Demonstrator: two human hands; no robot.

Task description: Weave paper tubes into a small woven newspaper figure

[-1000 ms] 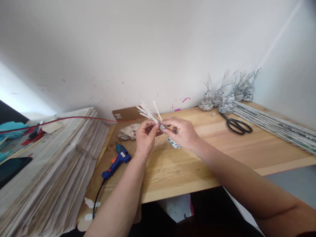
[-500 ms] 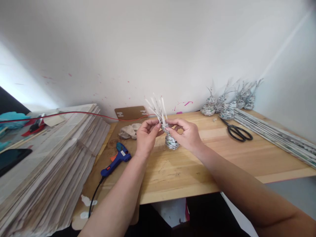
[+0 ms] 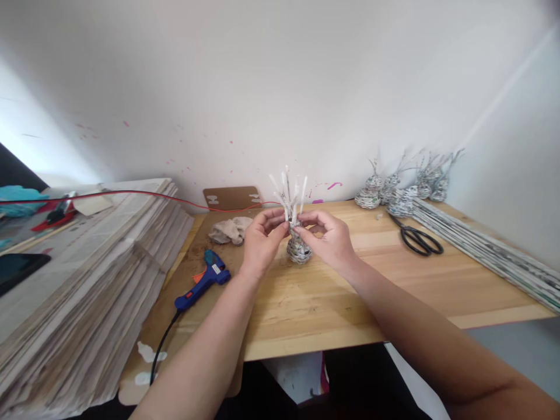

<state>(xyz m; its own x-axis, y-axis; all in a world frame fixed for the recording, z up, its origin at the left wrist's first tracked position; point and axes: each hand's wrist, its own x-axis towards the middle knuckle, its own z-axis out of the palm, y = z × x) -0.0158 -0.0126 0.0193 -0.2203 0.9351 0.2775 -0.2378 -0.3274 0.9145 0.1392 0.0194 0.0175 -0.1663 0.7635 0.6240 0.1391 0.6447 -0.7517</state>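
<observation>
Tilted one second ago, the woven newspaper vessel (image 3: 299, 252) is now upright over the table (image 3: 306, 318), its neck (image 3: 294, 230) pinched by nearly closed left hand (image 3: 265, 240) and right hand (image 3: 329, 238), seemingly giving both better access.

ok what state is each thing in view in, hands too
Woven piece: upright, loose strip ends spread upward
Left hand: pinched at its neck
Right hand: pinched at its neck, opposite side
Glue gun: on its side, hot or cold unclear
Scissors: lying flat, blade opening hard to tell
Cloth: crumpled
Phone: screen dark
Newspaper stack: piled, edges uneven
Paper rods: laid side by side
Other woven pieces: grouped by the wall
</observation>
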